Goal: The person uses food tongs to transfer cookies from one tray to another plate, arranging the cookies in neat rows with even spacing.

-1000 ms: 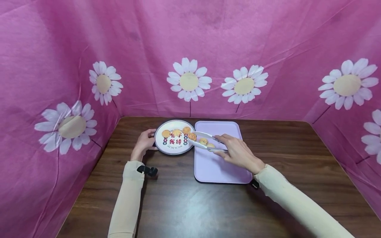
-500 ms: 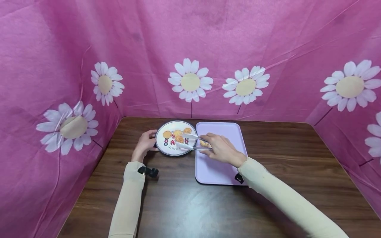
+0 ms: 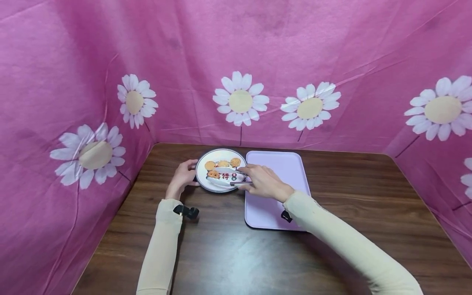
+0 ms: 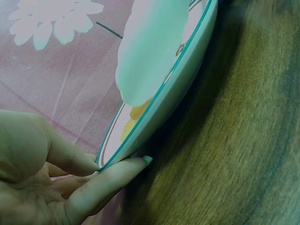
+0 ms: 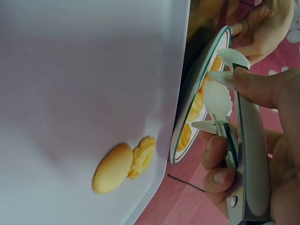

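Observation:
My left hand (image 3: 181, 177) holds the left edge of a white plate (image 3: 202, 177) with a dark rim and printed characters. In the left wrist view, thumb and fingers pinch the plate's rim (image 4: 166, 101). My right hand (image 3: 267, 182) grips metal tongs (image 5: 253, 150) with white scalloped tips, reaching over the plate. Between the tips is a golden cookie (image 3: 213, 175); whether they still squeeze it, I cannot tell. Behind it on the plate lie a round cookie (image 3: 210, 165), a pale one (image 3: 223, 164) and a swirled one (image 3: 235, 162).
A lilac tray (image 3: 273, 213) stands right beside the plate. On it, in the right wrist view, lie a smooth oval cookie (image 5: 112, 168) and a ridged cookie (image 5: 142, 157), touching. Pink flowered cloth (image 3: 191, 49) hangs behind the wooden table (image 3: 206, 254).
My right hand has moved left with the tongs, carrying a cookie from over the tray's edge to the front left of the plate. The left hand keeps its hold on the plate.

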Tool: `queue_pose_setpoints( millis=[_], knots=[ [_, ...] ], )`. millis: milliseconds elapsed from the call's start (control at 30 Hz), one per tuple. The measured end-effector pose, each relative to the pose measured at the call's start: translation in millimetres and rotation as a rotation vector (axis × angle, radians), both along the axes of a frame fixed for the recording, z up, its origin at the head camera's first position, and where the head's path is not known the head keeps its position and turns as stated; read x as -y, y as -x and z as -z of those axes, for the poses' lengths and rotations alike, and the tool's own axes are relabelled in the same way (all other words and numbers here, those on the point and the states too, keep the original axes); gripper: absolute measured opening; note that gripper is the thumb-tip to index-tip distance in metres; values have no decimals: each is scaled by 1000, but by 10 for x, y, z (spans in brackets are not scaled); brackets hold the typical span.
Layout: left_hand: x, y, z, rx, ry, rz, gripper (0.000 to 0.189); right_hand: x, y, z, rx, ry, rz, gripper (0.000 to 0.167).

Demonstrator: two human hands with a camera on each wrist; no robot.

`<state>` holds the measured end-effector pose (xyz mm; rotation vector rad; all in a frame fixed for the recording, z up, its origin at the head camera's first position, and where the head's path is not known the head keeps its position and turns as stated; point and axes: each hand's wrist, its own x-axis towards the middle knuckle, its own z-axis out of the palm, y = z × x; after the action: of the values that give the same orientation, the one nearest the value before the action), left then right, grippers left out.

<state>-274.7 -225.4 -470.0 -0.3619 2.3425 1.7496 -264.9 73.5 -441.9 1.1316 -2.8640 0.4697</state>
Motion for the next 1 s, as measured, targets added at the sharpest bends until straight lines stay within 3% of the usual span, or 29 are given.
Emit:
queue_pose_setpoints(
  millis=[1000],
  knots=[
    [7,30,-1,20,26,-12,60,226,116,6,45,-30,-28,63]
  ],
)
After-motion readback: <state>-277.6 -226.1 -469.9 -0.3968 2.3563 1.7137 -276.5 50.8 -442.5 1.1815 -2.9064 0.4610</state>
